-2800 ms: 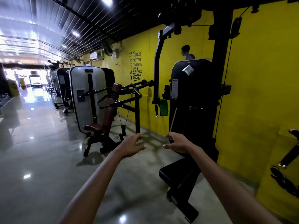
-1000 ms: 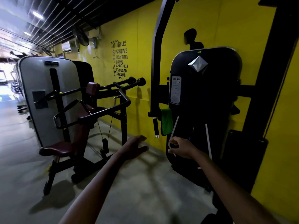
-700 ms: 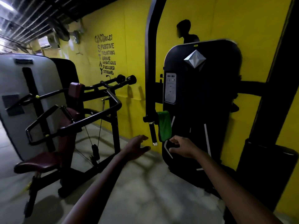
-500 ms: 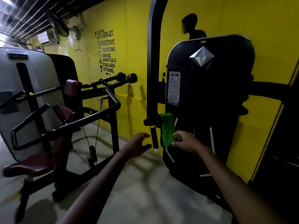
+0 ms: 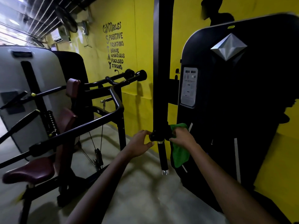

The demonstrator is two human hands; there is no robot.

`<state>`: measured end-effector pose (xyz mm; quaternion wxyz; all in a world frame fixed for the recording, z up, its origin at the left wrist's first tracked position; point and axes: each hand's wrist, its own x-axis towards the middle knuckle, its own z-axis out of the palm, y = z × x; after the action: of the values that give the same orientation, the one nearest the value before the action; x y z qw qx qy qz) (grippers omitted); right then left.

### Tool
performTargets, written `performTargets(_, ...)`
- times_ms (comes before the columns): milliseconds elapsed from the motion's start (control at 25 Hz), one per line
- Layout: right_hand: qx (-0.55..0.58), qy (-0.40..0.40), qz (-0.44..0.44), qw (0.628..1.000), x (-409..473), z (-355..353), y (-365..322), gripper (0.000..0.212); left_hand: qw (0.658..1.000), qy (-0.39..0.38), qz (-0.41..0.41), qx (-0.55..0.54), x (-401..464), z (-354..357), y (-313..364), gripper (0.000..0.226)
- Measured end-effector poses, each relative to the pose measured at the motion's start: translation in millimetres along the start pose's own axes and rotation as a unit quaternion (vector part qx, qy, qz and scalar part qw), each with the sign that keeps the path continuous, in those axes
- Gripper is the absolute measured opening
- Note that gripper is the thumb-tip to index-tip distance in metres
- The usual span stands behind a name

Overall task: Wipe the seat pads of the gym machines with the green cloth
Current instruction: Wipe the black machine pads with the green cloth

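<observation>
From where I watch, the black machine (image 5: 234, 102) fills the right of the view, its tall post (image 5: 162, 62) running down to a short handle (image 5: 162, 157) that ends in a bright cap. To the left stands a second machine with a grey shroud (image 5: 32, 88), black bars and a maroon seat (image 5: 30, 172) low at the left edge of the floor (image 5: 145, 191), its maroon back pad (image 5: 67, 120) above it. The cloth (image 5: 180, 152) is draped over the joint at the foot of the post, its free end hanging down beside the handle. My right hand (image 5: 182, 137) is grasping the cloth near its top, fingers curled into the fabric. My left hand (image 5: 140, 143) is released, fingers loosely bent, touching or just beside the knob on the other side of the joint; I cannot tell which. I judge the cloth light, soft and limp: it should lift off with little pull, may snag on the joint, and is best taken in a bunch at its draped top, where I have it. I see no containers here, so nothing holds anything.
</observation>
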<state>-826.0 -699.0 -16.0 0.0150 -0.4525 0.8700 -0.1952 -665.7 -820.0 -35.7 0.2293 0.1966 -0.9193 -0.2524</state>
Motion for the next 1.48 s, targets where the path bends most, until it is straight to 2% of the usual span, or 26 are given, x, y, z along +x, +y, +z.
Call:
performTargets(160, -0.017, 0.023, 0.041, 0.999, 20, 14, 5, 0.004, 1.0, -0.006, 0.004, 0.003, 21, 7, -7, 0.046)
performTargets(280, -0.032, 0.051, 0.078, 0.995, 31, 24, 4, 0.016, 1.0, -0.006, 0.0, -0.006, 29, 12, -16, 0.045)
performTargets(440, -0.034, 0.071, 0.095, 0.992, 35, 30, -1, 0.01, 1.0, -0.007, -0.006, -0.017, 28, 13, -23, 0.044)
performTargets(680, -0.043, 0.091, 0.089, 0.991, 29, 4, 4, 0.035, 0.999, -0.012, -0.01, -0.029, 13, 2, -23, 0.049)
performTargets(800, -0.03, 0.123, 0.088, 0.988, 15, -10, 7, 0.038, 1.0, -0.009, -0.005, -0.027, 1, -4, -19, 0.051)
performTargets(960, -0.025, 0.178, 0.102, 0.978, -23, -29, 5, 0.033, 1.0, -0.013, 0.002, -0.024, -12, -12, -7, 0.051)
performTargets(1200, 0.002, 0.247, 0.166, 0.955, -111, -53, -19, 0.025, 0.994, -0.01, 0.093, -0.051, -54, -25, 25, 0.041)
performTargets(1480, -0.022, 0.207, 0.217, 0.954, -264, -39, -38, 0.025, 0.983, -0.059, 0.161, -0.069, -139, -17, 48, 0.04)
